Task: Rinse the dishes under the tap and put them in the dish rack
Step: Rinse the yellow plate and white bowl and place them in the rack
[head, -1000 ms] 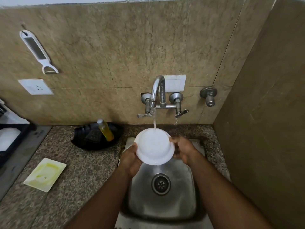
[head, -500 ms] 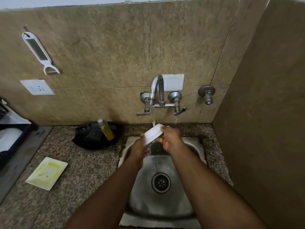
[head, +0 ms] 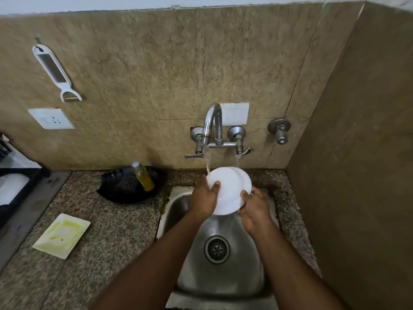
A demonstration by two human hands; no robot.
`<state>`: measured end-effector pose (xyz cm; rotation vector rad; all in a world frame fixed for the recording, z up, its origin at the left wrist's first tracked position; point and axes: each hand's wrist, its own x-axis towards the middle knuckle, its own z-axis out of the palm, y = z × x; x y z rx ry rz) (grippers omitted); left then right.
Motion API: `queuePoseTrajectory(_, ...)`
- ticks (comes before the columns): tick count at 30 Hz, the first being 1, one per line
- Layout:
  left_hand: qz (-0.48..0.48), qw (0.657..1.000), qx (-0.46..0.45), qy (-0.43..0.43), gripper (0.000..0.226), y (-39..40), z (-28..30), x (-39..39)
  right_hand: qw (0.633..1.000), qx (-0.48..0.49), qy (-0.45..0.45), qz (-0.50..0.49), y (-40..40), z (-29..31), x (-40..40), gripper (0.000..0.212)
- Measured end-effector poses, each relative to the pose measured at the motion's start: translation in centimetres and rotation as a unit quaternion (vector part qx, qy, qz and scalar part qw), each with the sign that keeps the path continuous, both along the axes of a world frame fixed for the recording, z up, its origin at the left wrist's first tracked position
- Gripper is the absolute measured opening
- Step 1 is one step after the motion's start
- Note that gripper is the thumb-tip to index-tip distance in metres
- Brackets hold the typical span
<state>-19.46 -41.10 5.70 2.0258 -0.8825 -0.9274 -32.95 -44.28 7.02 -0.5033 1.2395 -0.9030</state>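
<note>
Rinsing step is under way. Both hands are holding a white plate over the back edge of the steel sink, directly under the tap.

Water is running from the spout and striking the plate's upper left rim; a thinner trickle is falling from the right tap handle.

Left hand is gripping the plate's left side, thumb curled over the rim onto the face. Right hand is cupping the lower right edge, fingers wrapped behind, thumb tip showing on the rim. The plate is tilting, its face turned toward the camera, so water is sheeting down toward the drain.

Dish rack is sitting at the far left edge of the counter, dark, only partly in frame, with something white already lying in it. It is well apart from the sink.

Judgement: the plate looks mostly clean; whether the back is rinsed cannot be told.

Next move is likely calling for a turn or shake of the plate to shed water, then a carry leftward across the counter to the rack, passing over the black bag with the yellow bottle and the soap dish. A wet rim is slippery, so a firm grip is needed when passing to one hand.
</note>
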Motion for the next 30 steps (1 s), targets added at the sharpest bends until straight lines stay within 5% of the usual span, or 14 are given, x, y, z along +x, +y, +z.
queuePoseTrajectory(2,-0.075,0.987,0.035,-0.138,0.085,0.3,-0.7,-1.0,0.999,-0.027,0.016,0.012,0.6,0.1,0.1,0.032)
queuePoseTrajectory(5,-0.149,0.968,0.020,-0.203,0.069,1.0,-1.2,-1.9,0.997,-0.059,0.048,0.015,0.7,0.3,0.4,0.028)
queuePoseTrajectory(8,-0.186,0.946,-0.012,-0.266,0.080,1.3,-2.2,-1.3,0.988,-0.084,0.123,0.030,1.0,0.6,0.7,0.030)
queuePoseTrajectory(12,-0.176,0.980,-0.064,-0.067,0.073,0.4,-2.3,-0.3,0.981,-0.102,0.162,0.039,1.8,0.7,1.5,0.030)
queuePoseTrajectory(15,-0.083,0.992,-0.051,0.078,0.084,-1.4,-1.6,0.3,0.976,-0.123,0.170,0.065,2.1,1.3,1.9,0.031)
queuePoseTrajectory(18,0.048,0.972,0.004,0.230,0.055,-2.9,0.6,1.0,0.952,-0.178,0.208,0.138,3.1,2.0,2.5,0.036)
queuePoseTrajectory(21,0.113,0.944,0.003,0.311,0.050,-2.4,1.6,2.1,0.881,-0.285,0.307,0.220,3.5,2.3,2.7,0.037)
queuePoseTrajectory(24,0.174,0.909,0.009,0.378,0.061,-1.7,0.7,3.6,0.756,-0.397,0.425,0.299,3.1,1.7,2.0,0.041)
queuePoseTrajectory(27,0.203,0.859,0.009,0.470,0.079,-0.4,0.3,4.6,0.661,-0.465,0.453,0.376,2.4,0.3,0.7,0.051)
queuePoseTrajectory(30,0.189,0.859,-0.011,0.476,0.073,1.2,-0.1,5.2,0.548,-0.546,0.491,0.401,1.4,-1.2,-0.5,0.066)
